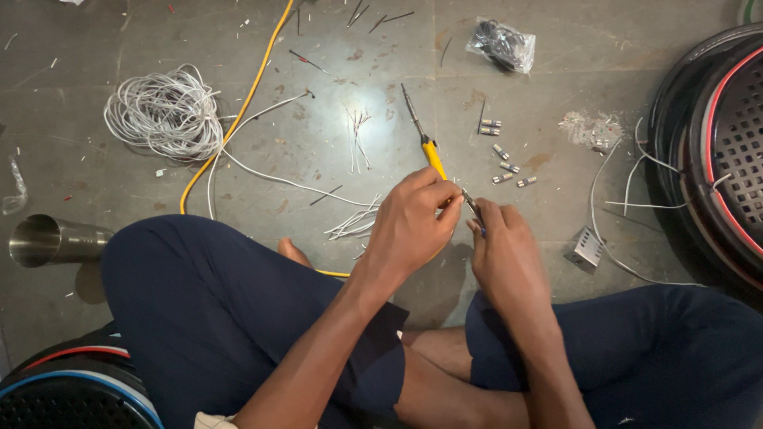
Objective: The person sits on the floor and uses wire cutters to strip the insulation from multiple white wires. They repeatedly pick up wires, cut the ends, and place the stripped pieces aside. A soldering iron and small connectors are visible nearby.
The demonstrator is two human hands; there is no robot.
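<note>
Head view, looking down at a person seated cross-legged on a grey stone-tile floor (556, 71), matt and littered with wire offcuts. At the right edge of the frame stands a round black plastic housing with a perforated grille and red trim (727, 151); a similar grille with a blue rim (71, 389) shows at lower left. A loose coil of thin white insulated wire (165, 113) lies at upper left, crossed by a smooth yellow cable (238, 111) running down from the top edge. A polished steel tumbler (52, 240) lies on its side at the left edge. At centre, the left hand (413, 222) has its fingers curled and pressed around the yellow handle of a slender soldering iron (425, 143), whose metal shaft points toward the top of the frame. The right hand (509, 254) pinches a small dark component (473, 208) between thumb and forefinger, just beside the left hand. The step in hand appears to be fine work on this held part, steadied by both hands. Small cylindrical metal-capped pieces (505, 163) lie scattered right of centre.
</note>
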